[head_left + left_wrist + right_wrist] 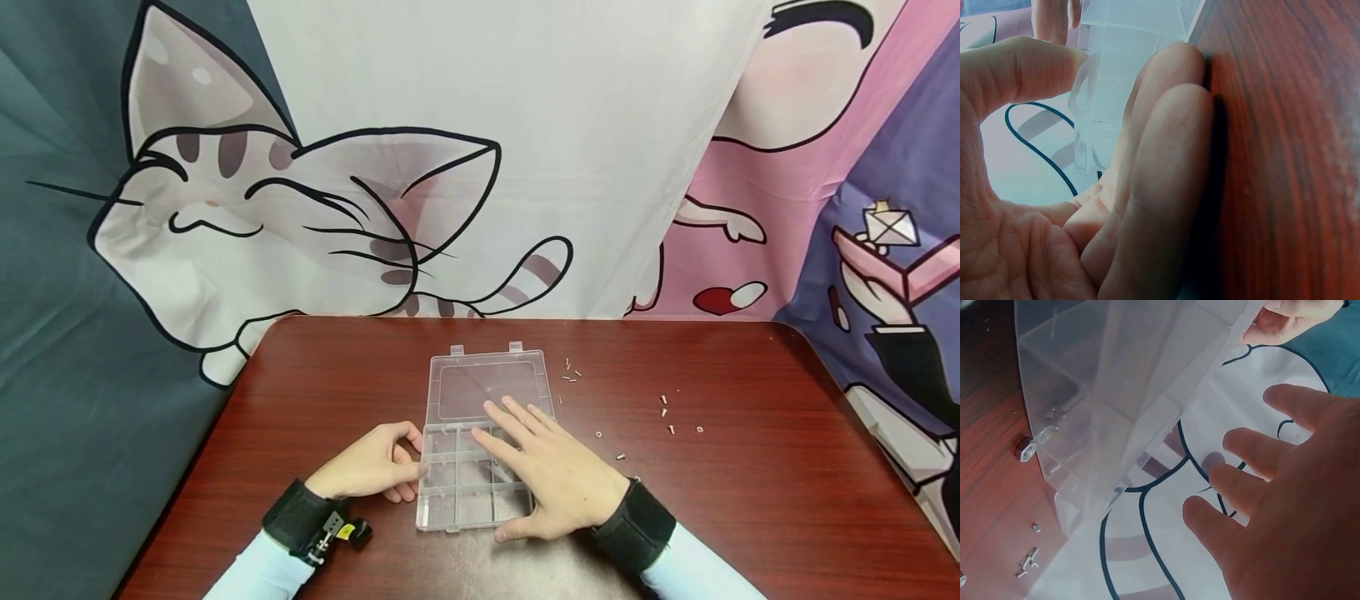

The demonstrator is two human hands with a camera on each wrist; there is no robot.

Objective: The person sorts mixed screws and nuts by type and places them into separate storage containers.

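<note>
A clear plastic compartment box (pixel 437 527) lies on the table, its hinged lid (pixel 491 387) folded back flat away from me. My left hand (pixel 375 465) holds the box's left side, the thumb (pixel 1041 72) on its rim and the curled fingers low against the wall near the tabletop. Over the right half of the box spreads my right hand (pixel 551 475), palm down with fingers apart and nothing gripped. It hides several compartments. Small metal pieces (pixel 1054 419) show through the box wall in the right wrist view; their kind is hard to tell.
Right of the lid lie several small screws (pixel 572 380). More screws (pixel 663 400) are farther right, beside a small nut (pixel 700 429). Another nut (pixel 598 434) and a screw (pixel 620 456) lie nearer my right hand. A printed cloth (pixel 585 100) hangs behind the brown table (pixel 337 375).
</note>
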